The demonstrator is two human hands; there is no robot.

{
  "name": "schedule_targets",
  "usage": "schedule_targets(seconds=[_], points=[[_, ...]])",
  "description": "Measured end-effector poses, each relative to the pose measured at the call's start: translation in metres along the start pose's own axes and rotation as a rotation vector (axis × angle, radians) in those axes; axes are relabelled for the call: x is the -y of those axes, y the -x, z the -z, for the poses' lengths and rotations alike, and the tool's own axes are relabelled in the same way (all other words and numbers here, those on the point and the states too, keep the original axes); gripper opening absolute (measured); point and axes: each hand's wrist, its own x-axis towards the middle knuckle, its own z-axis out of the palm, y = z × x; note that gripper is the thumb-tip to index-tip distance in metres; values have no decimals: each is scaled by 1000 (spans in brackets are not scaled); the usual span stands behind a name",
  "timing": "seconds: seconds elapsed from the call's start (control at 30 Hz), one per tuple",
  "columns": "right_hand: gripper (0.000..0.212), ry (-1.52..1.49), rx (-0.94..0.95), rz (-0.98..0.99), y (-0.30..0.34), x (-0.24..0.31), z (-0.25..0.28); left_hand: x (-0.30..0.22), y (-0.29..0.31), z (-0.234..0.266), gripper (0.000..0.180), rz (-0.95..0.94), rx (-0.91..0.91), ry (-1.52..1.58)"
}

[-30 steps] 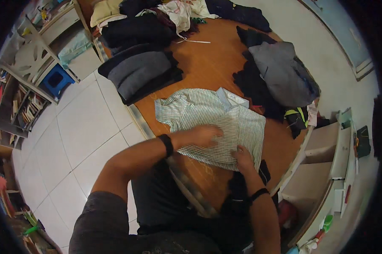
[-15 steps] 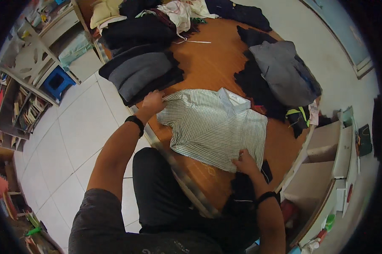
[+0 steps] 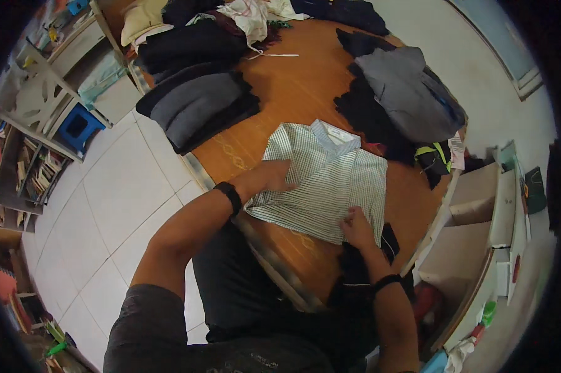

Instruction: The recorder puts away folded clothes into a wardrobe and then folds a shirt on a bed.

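Note:
A light shirt (image 3: 333,186) with thin dark stripes and a pale collar lies spread on the brown bed cover, its collar pointing away from me. My left hand (image 3: 276,176) is over the shirt's left side, fingers curled down on the fabric of the sleeve, which is turned inward; the fingertips are partly hidden. Down at the near right part of the shirt, my right hand (image 3: 357,228) pinches the cloth by the hem. Beneath my right wrist lies a dark garment (image 3: 353,267).
Folded dark trousers (image 3: 196,102) are stacked at the bed's left edge. Grey and black clothes (image 3: 405,93) lie at the right. More clothes (image 3: 246,18) are heaped at the far end. An opened drawer unit (image 3: 457,248) stands right; a blue stool (image 3: 80,126) is left on the tiled floor.
My left hand has moved right and nearer, bringing the left sleeve in over the shirt body. The right hand stays by the hem. The view has shifted slightly.

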Motion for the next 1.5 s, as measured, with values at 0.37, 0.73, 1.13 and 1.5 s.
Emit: schedule_targets(seconds=[0.37, 0.73, 1.13, 1.5], points=[[81, 135, 104, -140, 3, -10, 12, 58, 5, -6, 66, -30, 45, -245], [74, -101, 23, -132, -12, -21, -19, 37, 3, -35, 67, -301, 53, -306], [45, -308, 271, -40, 6, 10, 4, 27, -35, -57, 39, -118, -62, -123], [36, -831, 231, -67, 25, 15, 34, 39, -45, -40, 28, -12, 166, 648]])
